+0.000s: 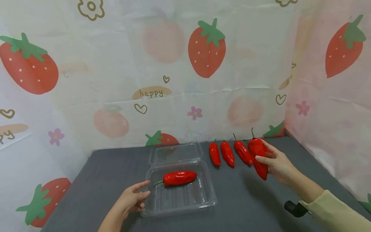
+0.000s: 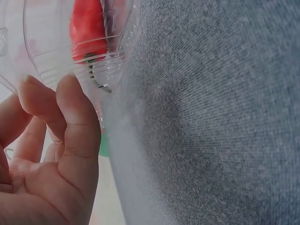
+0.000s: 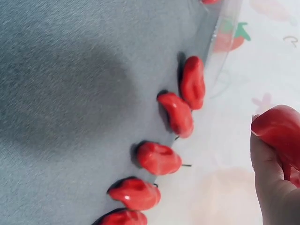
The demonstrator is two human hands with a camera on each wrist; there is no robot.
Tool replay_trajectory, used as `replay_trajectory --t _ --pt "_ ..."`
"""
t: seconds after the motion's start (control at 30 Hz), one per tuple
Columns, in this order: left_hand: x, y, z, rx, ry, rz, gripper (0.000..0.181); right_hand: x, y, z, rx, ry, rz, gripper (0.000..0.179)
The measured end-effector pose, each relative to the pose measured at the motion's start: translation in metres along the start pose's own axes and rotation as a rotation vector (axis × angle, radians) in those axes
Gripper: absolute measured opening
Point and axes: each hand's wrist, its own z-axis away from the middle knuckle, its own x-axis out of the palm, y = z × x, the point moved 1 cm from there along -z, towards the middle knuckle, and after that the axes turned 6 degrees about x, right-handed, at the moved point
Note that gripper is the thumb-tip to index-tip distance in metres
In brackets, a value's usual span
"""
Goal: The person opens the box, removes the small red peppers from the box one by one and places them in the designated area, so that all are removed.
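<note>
A red pepper (image 1: 259, 158) is held upright, stem up, in my right hand (image 1: 279, 164), raised in front of others on the table. In the right wrist view, the thumb lies along the held pepper (image 3: 281, 131). My left hand (image 1: 130, 199) is at the left rim of a clear plastic clamshell container (image 1: 174, 211), pinching its edge between thumb and forefinger. Inside the container a single red pepper (image 1: 179, 178) lies on its side, its green stem towards my left hand. The container's lid (image 1: 176, 153) is folded back behind it.
Several more red peppers stand in a row at the back right, among them one at the left end (image 1: 214, 154) beside the lid. A grey cloth (image 1: 116, 174) covers the table. Strawberry-printed curtain (image 1: 179, 71) hangs behind it and along both sides.
</note>
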Motion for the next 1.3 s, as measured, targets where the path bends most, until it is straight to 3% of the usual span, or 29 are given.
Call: replay_trajectory --t 0.57,1.3 --pt "-0.003 0.001 0.002 -0.001 0.002 -0.035 0.052 -0.032 0.007 -0.001 0.022 0.073 -0.012 0.084" --pt "-0.001 -0.001 0.007 -0.016 0.042 -0.053 0.055 -0.053 0.022 -0.007 -0.003 0.152 0.030 0.086"
